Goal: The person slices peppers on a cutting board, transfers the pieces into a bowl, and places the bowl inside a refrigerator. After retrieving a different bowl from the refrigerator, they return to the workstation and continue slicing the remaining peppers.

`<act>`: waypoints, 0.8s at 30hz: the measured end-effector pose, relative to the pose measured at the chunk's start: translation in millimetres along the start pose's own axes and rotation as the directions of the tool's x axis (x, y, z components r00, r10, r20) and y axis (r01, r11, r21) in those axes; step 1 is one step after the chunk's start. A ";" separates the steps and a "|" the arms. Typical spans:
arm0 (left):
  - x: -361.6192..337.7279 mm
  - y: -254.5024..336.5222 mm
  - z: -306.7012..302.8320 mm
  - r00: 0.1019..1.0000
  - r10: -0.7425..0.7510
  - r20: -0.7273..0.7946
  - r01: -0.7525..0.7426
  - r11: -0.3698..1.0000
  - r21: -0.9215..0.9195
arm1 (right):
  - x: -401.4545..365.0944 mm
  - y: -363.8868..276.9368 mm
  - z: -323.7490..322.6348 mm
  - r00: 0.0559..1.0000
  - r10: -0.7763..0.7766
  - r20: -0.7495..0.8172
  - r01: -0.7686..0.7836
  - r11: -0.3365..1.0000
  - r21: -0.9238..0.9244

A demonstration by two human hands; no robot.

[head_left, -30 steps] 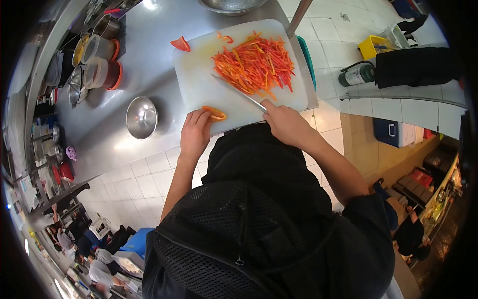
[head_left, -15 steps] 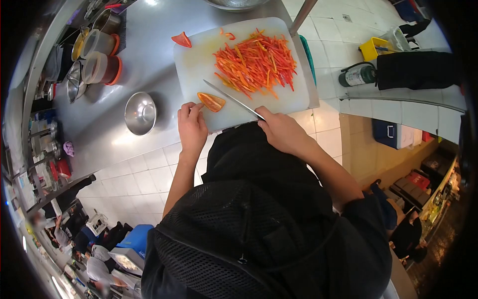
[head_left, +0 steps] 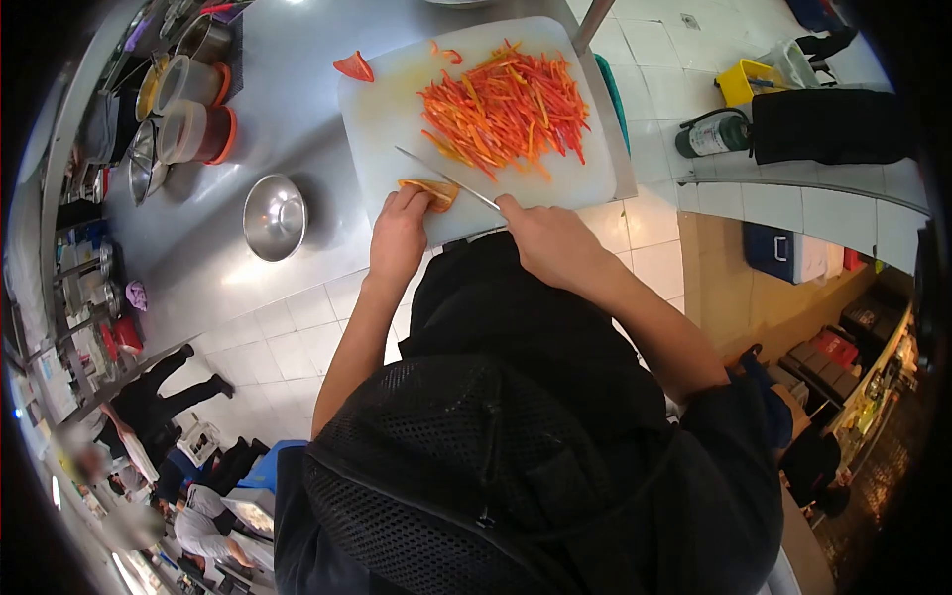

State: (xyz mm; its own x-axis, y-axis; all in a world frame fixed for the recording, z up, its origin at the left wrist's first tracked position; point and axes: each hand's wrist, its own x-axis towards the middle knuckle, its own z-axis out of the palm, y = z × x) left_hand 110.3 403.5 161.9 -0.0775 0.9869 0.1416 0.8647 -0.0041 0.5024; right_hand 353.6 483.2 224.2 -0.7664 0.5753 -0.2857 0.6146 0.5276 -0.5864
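Note:
My left hand [head_left: 400, 230] is closed on an orange bell pepper piece [head_left: 437, 195] at the near edge of the white cutting board [head_left: 382, 129]. Its fingers cover the piece's left side. In my right hand [head_left: 545, 238] is a knife [head_left: 446, 177], gripped by the handle, its blade pointing up and left across the board just beyond the piece. A wide heap of red and orange pepper strips [head_left: 511, 114] lies farther up the board. One red pepper piece [head_left: 354, 67] rests at the board's upper left corner, with small red scraps [head_left: 446, 53] to its right.
A steel bowl [head_left: 276, 218] stands on the metal table [head_left: 317, 124] left of the board. Lidded plastic tubs [head_left: 198, 134] and more bowls line the table's far left. Other people [head_left: 164, 397] are at lower left. A fire extinguisher [head_left: 714, 136] is at right.
My left hand has moved right and closed over the orange pepper piece, which is now tilted. The knife stays in my right hand, shifted slightly up and left. A person at lower left has moved.

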 end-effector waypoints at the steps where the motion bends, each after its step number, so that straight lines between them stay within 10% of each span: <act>1: 0.0 3.5 -0.5 1.000 0.012 0.026 -0.013 1.000 0.007 | -3.0 -7.7 -10.5 1.000 0.004 0.009 -0.004 0.999 -0.039; 24: 10.9 2.0 -3.3 0.986 -0.083 0.146 0.088 0.996 -0.028 | -14.7 -7.5 -8.9 0.983 0.110 0.146 -0.090 0.986 -0.137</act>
State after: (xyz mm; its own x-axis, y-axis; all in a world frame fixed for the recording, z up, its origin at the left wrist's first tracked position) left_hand 109.5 413.7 167.3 -0.0759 0.9968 -0.0266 0.8402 0.0783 0.5367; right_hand 362.0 476.4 239.6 -0.7134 0.5323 -0.4558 0.7007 0.5545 -0.4490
